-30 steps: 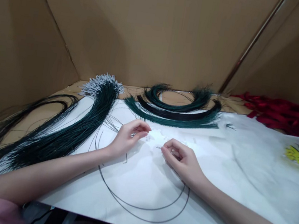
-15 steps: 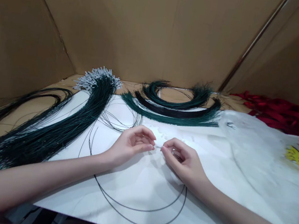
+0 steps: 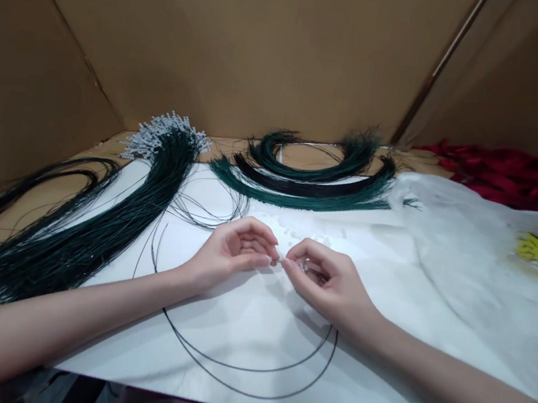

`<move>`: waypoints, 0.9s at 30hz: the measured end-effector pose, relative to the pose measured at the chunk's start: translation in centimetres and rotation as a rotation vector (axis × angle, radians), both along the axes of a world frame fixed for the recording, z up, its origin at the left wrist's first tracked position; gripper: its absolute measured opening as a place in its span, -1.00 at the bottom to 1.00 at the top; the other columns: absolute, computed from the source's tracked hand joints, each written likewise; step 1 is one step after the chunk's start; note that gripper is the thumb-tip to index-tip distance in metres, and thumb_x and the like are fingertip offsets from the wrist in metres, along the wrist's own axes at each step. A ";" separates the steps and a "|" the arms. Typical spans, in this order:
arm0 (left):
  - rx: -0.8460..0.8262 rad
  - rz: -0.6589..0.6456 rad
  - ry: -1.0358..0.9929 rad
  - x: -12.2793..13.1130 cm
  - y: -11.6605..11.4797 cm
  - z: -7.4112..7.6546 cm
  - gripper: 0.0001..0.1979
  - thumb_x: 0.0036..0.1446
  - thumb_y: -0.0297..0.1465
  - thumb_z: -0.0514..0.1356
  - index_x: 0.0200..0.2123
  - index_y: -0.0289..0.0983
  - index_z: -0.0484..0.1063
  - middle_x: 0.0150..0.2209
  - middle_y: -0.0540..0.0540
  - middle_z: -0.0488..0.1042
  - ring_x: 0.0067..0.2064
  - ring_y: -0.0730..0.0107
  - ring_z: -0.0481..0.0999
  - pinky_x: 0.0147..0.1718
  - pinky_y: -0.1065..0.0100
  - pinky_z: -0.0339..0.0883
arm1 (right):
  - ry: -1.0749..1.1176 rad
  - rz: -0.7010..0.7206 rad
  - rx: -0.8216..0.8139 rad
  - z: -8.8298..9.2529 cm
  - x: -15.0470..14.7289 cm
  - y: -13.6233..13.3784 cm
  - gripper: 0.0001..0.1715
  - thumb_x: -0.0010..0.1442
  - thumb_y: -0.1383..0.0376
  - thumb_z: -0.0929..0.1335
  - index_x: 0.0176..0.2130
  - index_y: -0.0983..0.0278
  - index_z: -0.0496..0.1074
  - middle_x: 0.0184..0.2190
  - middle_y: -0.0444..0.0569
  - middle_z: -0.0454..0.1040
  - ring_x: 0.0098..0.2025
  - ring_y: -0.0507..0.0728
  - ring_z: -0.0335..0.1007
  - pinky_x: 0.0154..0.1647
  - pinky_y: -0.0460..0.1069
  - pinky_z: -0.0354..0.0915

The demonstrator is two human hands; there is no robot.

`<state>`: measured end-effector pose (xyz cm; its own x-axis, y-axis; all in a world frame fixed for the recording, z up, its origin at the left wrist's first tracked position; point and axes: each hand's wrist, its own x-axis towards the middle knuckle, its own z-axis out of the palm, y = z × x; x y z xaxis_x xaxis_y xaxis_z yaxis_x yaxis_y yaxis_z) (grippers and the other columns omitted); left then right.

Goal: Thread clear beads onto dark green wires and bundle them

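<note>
My right hand (image 3: 332, 282) pinches thin dark wires (image 3: 264, 397) between thumb and forefinger, their short tips poking out toward the left. Small pale bits show under its curled fingers, too small to make out surely. The wires' long ends curve in two arcs over the white tabletop and pass under my left forearm. Facing it, my left hand (image 3: 236, 250) has thumb and fingertips closed together right at the wire tips; whatever they hold is hidden. Small white beads (image 3: 290, 227) lie scattered on the table just behind both hands.
A thick bundle of dark green wires (image 3: 134, 222) with white-beaded ends (image 3: 168, 134) lies at left. More curved wire bundles (image 3: 301, 189) rest at the back. On the right are a clear plastic bag (image 3: 467, 258) and red ribbons (image 3: 516, 174). Cardboard walls (image 3: 272, 47) enclose the table.
My hands have come closer together, so the wire tips now reach my left fingertips. The whole view has shifted slightly.
</note>
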<state>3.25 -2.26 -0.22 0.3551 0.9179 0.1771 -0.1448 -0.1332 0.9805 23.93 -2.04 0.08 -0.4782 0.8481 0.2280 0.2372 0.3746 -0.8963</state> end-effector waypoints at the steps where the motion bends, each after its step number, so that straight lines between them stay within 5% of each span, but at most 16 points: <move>1: 0.002 -0.004 0.001 0.0 0.0 0.0 -0.78 0.05 -0.52 0.36 -0.22 -0.30 0.45 -0.31 -0.05 0.58 -0.24 0.50 0.57 -0.18 0.49 0.44 | -0.001 -0.002 -0.001 0.0 0.0 0.0 -0.81 0.26 0.24 0.33 -0.35 0.30 0.36 -0.61 -0.24 0.14 -0.60 -0.07 -0.06 -0.59 -0.08 -0.11; 27: -0.029 -0.012 -0.008 -0.1 0.0 -0.1 -0.67 0.00 -0.53 0.39 -0.15 -0.27 0.42 -0.33 -0.03 0.56 -0.29 0.52 0.55 -0.26 0.53 0.43 | -0.026 -0.008 0.013 0.0 -0.2 -0.1 -0.83 0.22 0.28 0.34 -0.41 0.29 0.35 -0.60 -0.22 0.19 -0.62 -0.09 -0.05 -0.61 -0.09 -0.11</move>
<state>3.12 -2.31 -0.35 0.3649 0.9184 0.1530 -0.1538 -0.1026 0.9828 23.78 -2.16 0.06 -0.4778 0.8489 0.2261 0.2634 0.3840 -0.8850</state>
